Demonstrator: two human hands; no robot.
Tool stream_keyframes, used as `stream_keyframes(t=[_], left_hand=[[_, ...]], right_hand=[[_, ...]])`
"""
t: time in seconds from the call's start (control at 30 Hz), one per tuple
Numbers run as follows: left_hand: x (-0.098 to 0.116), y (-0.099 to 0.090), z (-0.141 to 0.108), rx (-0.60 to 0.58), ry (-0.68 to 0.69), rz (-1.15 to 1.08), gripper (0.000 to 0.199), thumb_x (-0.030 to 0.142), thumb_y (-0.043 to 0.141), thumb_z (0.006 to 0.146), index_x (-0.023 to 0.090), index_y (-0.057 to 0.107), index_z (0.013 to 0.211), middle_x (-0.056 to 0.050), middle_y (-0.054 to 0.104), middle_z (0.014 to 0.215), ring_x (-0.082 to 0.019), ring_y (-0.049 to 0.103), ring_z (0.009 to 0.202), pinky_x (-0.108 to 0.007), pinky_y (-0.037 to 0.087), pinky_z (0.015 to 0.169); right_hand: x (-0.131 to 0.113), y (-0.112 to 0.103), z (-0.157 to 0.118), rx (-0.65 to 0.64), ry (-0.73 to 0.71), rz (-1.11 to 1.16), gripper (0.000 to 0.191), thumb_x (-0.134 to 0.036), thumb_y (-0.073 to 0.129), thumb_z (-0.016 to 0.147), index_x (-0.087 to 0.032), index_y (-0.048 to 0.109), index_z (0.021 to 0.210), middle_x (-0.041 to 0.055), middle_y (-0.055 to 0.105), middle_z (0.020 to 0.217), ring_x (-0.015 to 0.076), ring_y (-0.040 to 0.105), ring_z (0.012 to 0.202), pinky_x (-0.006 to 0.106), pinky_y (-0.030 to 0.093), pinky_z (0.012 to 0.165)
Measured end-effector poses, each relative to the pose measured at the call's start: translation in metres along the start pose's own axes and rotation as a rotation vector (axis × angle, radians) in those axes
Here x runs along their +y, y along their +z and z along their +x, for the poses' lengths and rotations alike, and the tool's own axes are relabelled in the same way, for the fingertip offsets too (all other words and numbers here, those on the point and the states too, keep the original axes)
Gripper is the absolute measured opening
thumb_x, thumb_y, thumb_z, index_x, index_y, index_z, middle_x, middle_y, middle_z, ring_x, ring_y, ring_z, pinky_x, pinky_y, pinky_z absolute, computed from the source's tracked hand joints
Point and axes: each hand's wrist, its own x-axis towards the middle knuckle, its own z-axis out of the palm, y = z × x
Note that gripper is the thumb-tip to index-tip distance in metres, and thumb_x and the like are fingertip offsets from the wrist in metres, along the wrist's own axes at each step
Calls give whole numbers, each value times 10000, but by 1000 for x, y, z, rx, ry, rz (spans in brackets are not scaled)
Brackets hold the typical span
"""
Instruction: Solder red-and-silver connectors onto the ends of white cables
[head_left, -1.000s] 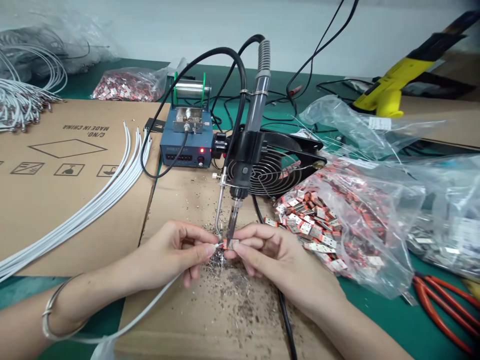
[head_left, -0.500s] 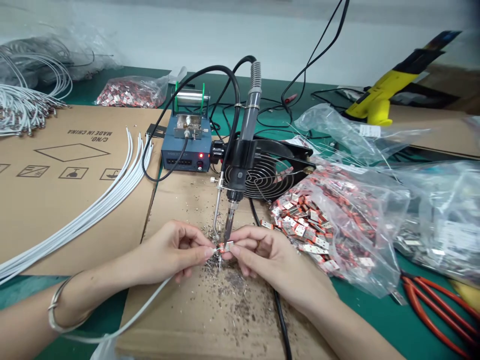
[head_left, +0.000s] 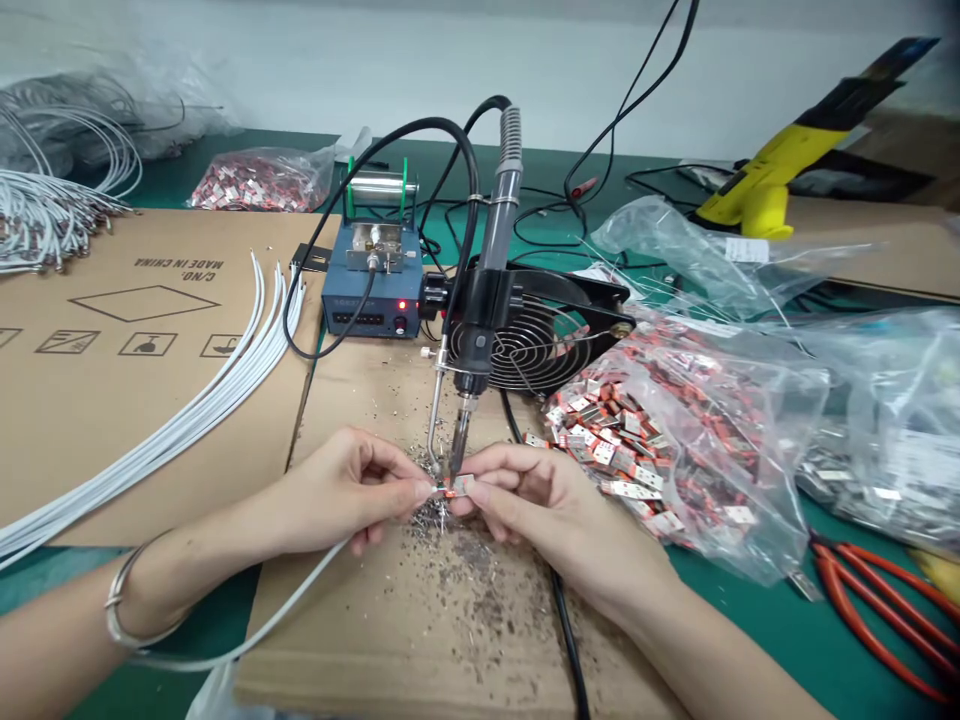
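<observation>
My left hand (head_left: 367, 490) pinches a white cable (head_left: 292, 605) close to its end; the rest of the cable trails down and left past my wrist. Between thumb and fingers, my right hand (head_left: 532, 490) grips a small metal USB connector (head_left: 464, 485) with an orange part. The cable's end meets the connector right beneath the tip of a mounted soldering iron (head_left: 459, 440). A thin bent feed tube (head_left: 434, 420) comes down beside the iron. Whether tip and connector touch is too small to tell.
A blue solder feeder (head_left: 367, 280) with a solder spool stands behind, next to a black fan (head_left: 540, 335). Bagged USB connectors (head_left: 630, 450) lie right, near red-handled pliers (head_left: 870, 600). White cables (head_left: 217, 400) lie left on cardboard (head_left: 150, 380). Solder bits litter the board (head_left: 420, 640).
Both hands have shifted very slightly, still holding the cable and the USB connector under the iron's tip. The connector now shows a little further right. The camera view has moved a bit.
</observation>
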Motion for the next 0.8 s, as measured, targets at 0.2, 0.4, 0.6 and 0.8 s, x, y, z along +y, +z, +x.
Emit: stream_keyframes(t=[0.2, 0.4, 0.6, 0.8], left_hand=[[-1, 1, -1, -17, 19, -49, 185, 293, 578, 814, 125, 656, 822, 56, 490, 519, -39, 435, 404, -123, 374, 356], [-3, 0, -1, -10, 1, -45, 219, 334, 590, 802, 131, 669, 824, 48, 494, 532, -47, 434, 408, -134, 372, 352], [-1, 2, 0, 24, -17, 46, 277, 380, 565, 809, 124, 669, 826, 58, 457, 465, -51, 417, 379, -139, 358, 354], [0, 3, -1, 23, -8, 31, 254, 355, 566, 810, 120, 662, 808, 63, 446, 470, -50, 414, 381, -140, 359, 351]], right_hand=[[4, -4, 0, -10, -30, -8, 221, -340, 748, 673, -165, 669, 780, 57, 709, 637, 88, 512, 483, 208, 314, 438], [5, -4, 1, -11, -36, 7, 211, -339, 752, 670, -176, 680, 782, 44, 710, 627, 82, 512, 469, 203, 322, 427], [1, 0, 2, 18, -5, 25, 243, -329, 791, 603, -171, 665, 739, 43, 704, 608, 105, 583, 506, 203, 382, 432], [2, -2, 0, -2, -35, 0, 183, -296, 759, 658, -175, 664, 756, 38, 710, 641, 98, 584, 515, 200, 397, 444]])
